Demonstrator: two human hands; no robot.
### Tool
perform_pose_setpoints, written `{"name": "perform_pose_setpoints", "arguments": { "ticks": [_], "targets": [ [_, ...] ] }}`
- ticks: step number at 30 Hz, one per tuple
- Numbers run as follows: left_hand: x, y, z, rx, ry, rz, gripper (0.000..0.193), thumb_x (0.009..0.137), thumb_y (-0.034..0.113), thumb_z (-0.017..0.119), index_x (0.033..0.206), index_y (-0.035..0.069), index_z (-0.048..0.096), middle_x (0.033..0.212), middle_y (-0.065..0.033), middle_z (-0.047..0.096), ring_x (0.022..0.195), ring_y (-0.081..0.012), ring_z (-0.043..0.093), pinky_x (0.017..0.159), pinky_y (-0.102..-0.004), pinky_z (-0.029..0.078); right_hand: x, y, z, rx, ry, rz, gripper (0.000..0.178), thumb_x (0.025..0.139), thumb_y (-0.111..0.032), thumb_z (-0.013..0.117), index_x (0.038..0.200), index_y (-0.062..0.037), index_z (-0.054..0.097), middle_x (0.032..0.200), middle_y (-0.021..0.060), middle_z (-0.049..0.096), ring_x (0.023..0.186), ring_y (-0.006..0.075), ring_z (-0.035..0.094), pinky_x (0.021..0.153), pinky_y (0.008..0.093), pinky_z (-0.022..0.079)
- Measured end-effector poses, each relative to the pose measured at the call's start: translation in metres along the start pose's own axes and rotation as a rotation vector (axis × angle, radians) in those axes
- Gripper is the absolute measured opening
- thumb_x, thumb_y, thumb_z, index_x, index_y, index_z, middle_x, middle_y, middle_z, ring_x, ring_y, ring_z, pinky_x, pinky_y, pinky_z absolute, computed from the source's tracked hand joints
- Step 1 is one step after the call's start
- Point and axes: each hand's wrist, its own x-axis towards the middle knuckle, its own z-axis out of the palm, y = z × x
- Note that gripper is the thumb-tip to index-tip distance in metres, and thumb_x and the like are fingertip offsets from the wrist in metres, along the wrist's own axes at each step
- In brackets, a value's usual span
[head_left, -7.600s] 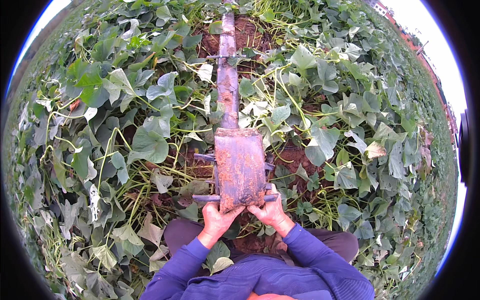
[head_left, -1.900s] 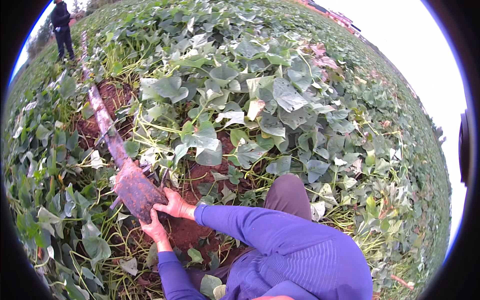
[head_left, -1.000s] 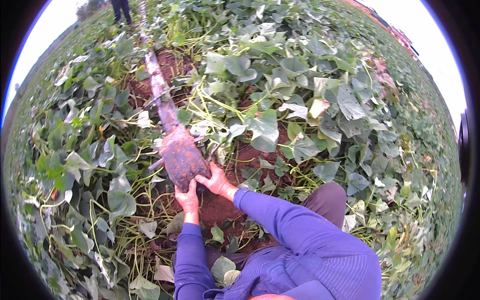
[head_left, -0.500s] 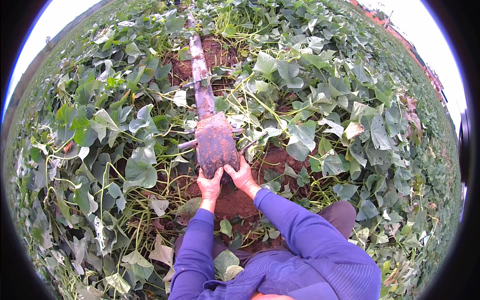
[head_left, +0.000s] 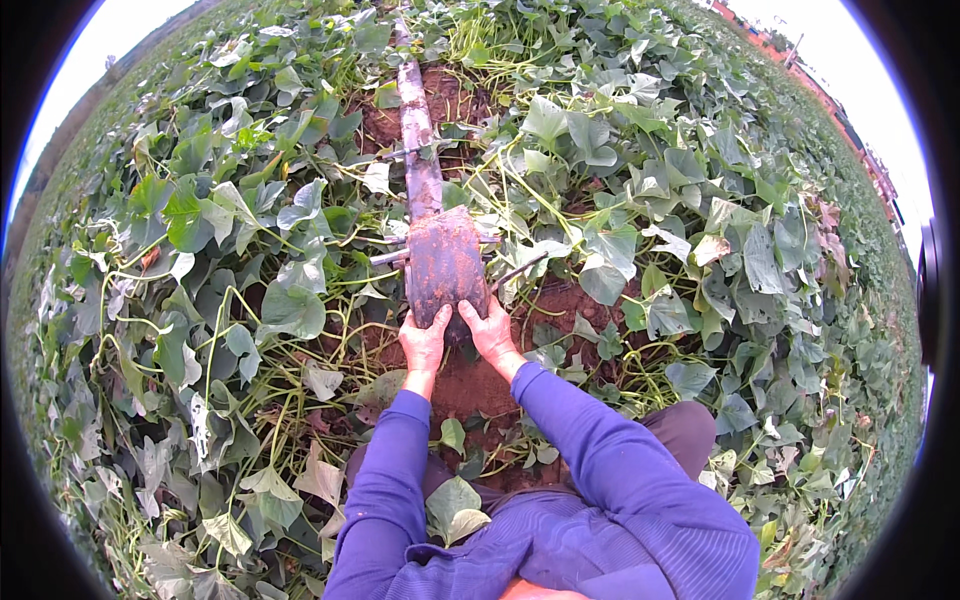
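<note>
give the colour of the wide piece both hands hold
The wide piece is dark purplish grey, smeared reddish-brown; head view.

Crop field [head_left: 470, 387]; leafy vines [head_left: 293, 309]

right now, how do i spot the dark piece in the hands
Through the green vines runs a long pipe. At its near end, both hands hold the dark piece. Smeared reddish and boxy, it is far wider than the pipe.

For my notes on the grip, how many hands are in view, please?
2: the left hand at the near left corner of the mud-stained dark block, the right hand at its near right corner. No other shows.
</note>
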Motion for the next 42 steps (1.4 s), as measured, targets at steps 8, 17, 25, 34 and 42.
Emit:
{"name": "perform_pose_setpoints", "arguments": {
  "ticks": [8,17,25,34,42],
  "targets": [
    [-0.069,0.07,-0.01,0.058,-0.068,0.044,0.042,0.084,0.018,0.091,0.115,-0.003,0.073,0.105,-0.0068,0.079,0.091,-0.0108,0.069,0.086,-0.03,0.056,-0.075,-0.043,-0.027,0.061,-0.042,0.031,0.056,0.099,-0.041,0.074,0.133,0.0019,0.065,0.121,0.0141,0.076,0.111,0.0195,0.068,0.099,0.0373,0.052],
    [-0.106,0.039,-0.027,0.318,0.052,-0.109,0.057,0.083,0.039,0.089,0.114,-0.006,0.073,0.105,-0.0172,0.079,0.093,-0.0207,0.075,0.087,-0.0359,0.057,-0.105,-0.066,-0.046,-0.136,-0.172,0.231,0.051,0.099,-0.04,0.074,0.124,0.0044,0.069,0.114,0.0176,0.077,0.104,0.0233,0.071,0.093,0.0369,0.054],
    [-0.107,0.047,-0.029,0.25,0.14,-0.233,0.05,0.085,0.035,0.089,0.11,-0.006,0.076,0.101,-0.0131,0.08,0.089,-0.0156,0.074,0.084,-0.0328,0.058,-0.087,-0.067,-0.043,-0.415,-0.286,0.268,0.058,0.093,-0.049,0.076,0.111,0.0058,0.074,0.099,0.0227,0.078,0.094,0.0296,0.075,0.085,0.0411,0.056],
    [-0.035,0.069,-0.01,0.486,0.132,-0.275,0.065,0.083,0.051,0.085,0.109,-0.007,0.077,0.101,-0.0205,0.079,0.093,-0.029,0.077,0.087,-0.0393,0.057,-0.011,-0.064,-0.022,-0.496,-0.294,0.356,0.069,0.095,-0.055,0.071,0.114,0.0105,0.073,0.104,0.024,0.077,0.098,0.0298,0.075,0.088,0.0403,0.056],
    [0.041,0.066,0.0,0.652,0.179,-0.421,0.082,0.075,0.064,0.085,0.107,-0.011,0.076,0.104,-0.0233,0.078,0.096,-0.0301,0.075,0.088,-0.0396,0.056,-0.02,-0.067,-0.015,-0.435,-0.243,0.091,0.08,0.088,-0.05,0.08,0.132,0.0096,0.049,0.116,0.0306,0.07,0.109,0.0411,0.07,0.097,0.0463,0.054]
  ]
}}
